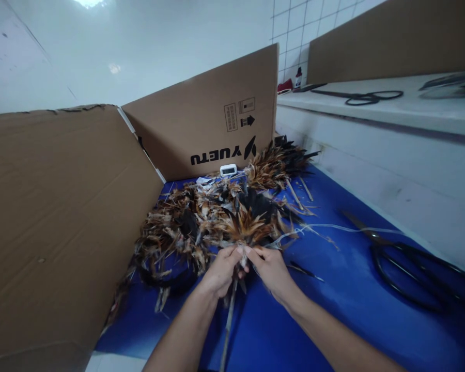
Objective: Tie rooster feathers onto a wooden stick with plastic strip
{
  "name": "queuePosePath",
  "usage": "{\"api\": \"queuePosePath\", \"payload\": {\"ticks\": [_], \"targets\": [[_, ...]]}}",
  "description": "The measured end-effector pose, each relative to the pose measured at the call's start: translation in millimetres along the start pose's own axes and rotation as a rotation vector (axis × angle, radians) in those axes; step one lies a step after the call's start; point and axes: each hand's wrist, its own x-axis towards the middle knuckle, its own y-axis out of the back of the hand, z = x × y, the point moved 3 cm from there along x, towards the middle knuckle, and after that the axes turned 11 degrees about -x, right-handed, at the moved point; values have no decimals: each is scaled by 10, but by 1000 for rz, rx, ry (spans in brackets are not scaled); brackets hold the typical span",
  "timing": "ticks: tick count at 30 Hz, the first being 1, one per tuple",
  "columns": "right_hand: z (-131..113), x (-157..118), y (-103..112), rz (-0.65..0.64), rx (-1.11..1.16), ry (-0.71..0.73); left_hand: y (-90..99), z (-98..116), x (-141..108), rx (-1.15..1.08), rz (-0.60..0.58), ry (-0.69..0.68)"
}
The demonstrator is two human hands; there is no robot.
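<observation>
My left hand (221, 271) and my right hand (270, 269) meet at the middle, with thumbs and fingertips pinched together on the base of a feather duster (244, 227). Brown and black feathers fan out beyond my fingertips. Its thin stick (228, 328) runs back between my forearms toward the lower edge of the view. My fingers hide where feathers and stick join. A pale string (329, 226) trails off to the right from near my right hand. Loose feathers (178, 227) lie heaped to the left and behind my hands.
Large black-handled scissors (403, 263) lie on the blue tabletop (344, 320) at right. Cardboard panels (62, 222) stand left and behind. A small white digital display (228, 170) sits near the feathered bundle (279, 163). Another pair of scissors (368, 97) rests on the white ledge (418, 111).
</observation>
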Motion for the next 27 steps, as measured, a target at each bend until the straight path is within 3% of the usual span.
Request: {"api": "queuePosePath", "payload": {"ticks": [5,8,13,22,27], "targets": [[18,25,26,-39,-71,22,-3,2,-11,-84,-100,65],[60,49,45,-89,-180,45,4,-21,-18,24,-39,55],[86,66,121,-38,-345,37,30,-84,-18,229,63,39],[33,58,184,-42,-397,-28,37,-107,3,307,34,-16],[-1,44,179,-116,-268,9,88,-151,33,328,72,-58]]}}
